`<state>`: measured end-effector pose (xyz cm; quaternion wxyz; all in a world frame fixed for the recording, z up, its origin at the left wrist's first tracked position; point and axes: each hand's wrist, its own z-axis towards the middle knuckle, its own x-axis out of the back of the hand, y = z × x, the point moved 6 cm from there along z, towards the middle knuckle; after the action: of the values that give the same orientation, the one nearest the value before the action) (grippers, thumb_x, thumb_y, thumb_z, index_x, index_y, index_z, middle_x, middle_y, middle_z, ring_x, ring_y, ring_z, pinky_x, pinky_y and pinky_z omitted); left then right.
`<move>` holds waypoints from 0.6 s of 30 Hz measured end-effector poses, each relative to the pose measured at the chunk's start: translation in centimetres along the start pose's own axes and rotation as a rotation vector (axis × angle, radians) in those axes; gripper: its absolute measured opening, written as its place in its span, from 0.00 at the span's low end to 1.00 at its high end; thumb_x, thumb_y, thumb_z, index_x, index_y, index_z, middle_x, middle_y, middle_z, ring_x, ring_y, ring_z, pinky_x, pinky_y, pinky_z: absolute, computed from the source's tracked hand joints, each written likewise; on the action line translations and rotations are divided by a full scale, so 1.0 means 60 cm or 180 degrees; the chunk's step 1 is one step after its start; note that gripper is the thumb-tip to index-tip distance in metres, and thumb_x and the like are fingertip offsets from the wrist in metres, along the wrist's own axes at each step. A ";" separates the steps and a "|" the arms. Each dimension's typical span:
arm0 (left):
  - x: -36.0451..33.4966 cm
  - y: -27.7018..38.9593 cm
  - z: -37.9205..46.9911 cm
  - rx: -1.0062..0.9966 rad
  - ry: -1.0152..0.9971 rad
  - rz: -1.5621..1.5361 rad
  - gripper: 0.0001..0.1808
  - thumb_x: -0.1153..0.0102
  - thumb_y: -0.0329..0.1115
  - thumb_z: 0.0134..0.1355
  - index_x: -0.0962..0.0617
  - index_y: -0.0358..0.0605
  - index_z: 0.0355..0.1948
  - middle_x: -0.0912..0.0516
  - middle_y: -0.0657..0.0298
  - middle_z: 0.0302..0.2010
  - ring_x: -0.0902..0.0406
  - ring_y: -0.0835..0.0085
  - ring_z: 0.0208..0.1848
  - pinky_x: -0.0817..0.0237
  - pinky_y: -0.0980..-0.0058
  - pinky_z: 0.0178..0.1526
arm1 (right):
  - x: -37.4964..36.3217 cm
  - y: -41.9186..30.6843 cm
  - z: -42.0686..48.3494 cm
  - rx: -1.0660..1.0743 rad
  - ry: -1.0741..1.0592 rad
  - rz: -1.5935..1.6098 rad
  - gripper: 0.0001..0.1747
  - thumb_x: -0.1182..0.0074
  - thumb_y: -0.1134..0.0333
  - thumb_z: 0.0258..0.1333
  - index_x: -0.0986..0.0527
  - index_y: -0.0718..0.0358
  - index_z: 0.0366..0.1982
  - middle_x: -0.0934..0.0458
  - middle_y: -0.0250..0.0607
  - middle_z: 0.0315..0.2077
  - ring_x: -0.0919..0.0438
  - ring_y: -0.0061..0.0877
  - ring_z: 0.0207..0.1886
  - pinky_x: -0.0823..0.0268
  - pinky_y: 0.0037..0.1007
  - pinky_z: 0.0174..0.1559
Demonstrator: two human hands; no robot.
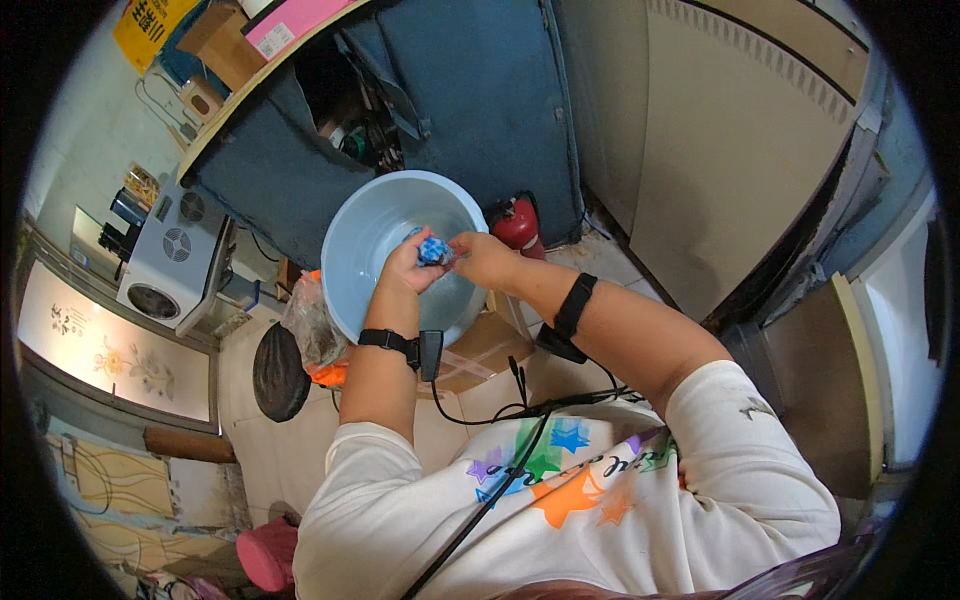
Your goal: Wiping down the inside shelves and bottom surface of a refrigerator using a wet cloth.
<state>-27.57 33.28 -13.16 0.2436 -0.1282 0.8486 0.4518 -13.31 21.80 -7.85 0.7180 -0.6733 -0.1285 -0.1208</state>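
A large light-blue plastic basin point(346, 259) stands in front of me on a cardboard box. Over its middle, my left hand point(409, 266) is closed around a small bunched blue-and-white patterned item point(433, 251), whose kind I cannot tell. From the right, my right hand point(480, 259) reaches over the basin's rim, its fingertips pinched at the item's right end. Whether the basin holds water is unclear. Black straps with small boxes and cables sit on both forearms.
A red fire extinguisher point(517, 225) stands right of the basin. The taped cardboard box point(480, 341) lies under it. A clear plastic bag point(307, 319) and a dark round object point(280, 373) are at the left. Blue cabinet panels point(487, 97) rise behind.
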 end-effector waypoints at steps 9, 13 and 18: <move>-0.095 -0.030 -0.074 0.0504 -0.0353 0.0034 0.14 0.41 0.38 0.63 0.26 0.46 0.46 0.23 0.56 0.44 0.24 0.56 0.46 0.33 0.46 0.54 | -0.033 0.036 0.061 0.0291 -0.0590 -0.0414 0.22 0.42 0.71 0.44 0.22 0.64 0.47 0.19 0.50 0.41 0.21 0.37 0.47 0.32 0.33 0.51; -0.010 -0.011 0.002 -0.0153 -0.0134 0.0246 0.11 0.42 0.36 0.64 0.25 0.47 0.45 0.22 0.58 0.38 0.22 0.59 0.41 0.28 0.52 0.47 | -0.024 -0.012 0.015 0.0410 -0.0442 -0.0631 0.19 0.43 0.72 0.44 0.21 0.62 0.43 0.19 0.52 0.41 0.21 0.39 0.46 0.31 0.35 0.50; -0.003 0.010 0.007 -0.0450 0.0326 0.1693 0.10 0.41 0.40 0.63 0.25 0.47 0.39 0.25 0.63 0.29 0.30 0.74 0.23 0.38 0.75 0.21 | 0.006 0.004 0.007 0.0269 0.0155 -0.0540 0.18 0.44 0.74 0.45 0.20 0.63 0.42 0.19 0.52 0.41 0.20 0.40 0.45 0.30 0.34 0.49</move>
<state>-27.55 33.93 -12.83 0.0636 0.0597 0.8300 0.5509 -12.91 22.24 -7.90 0.7359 -0.6260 -0.1726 -0.1919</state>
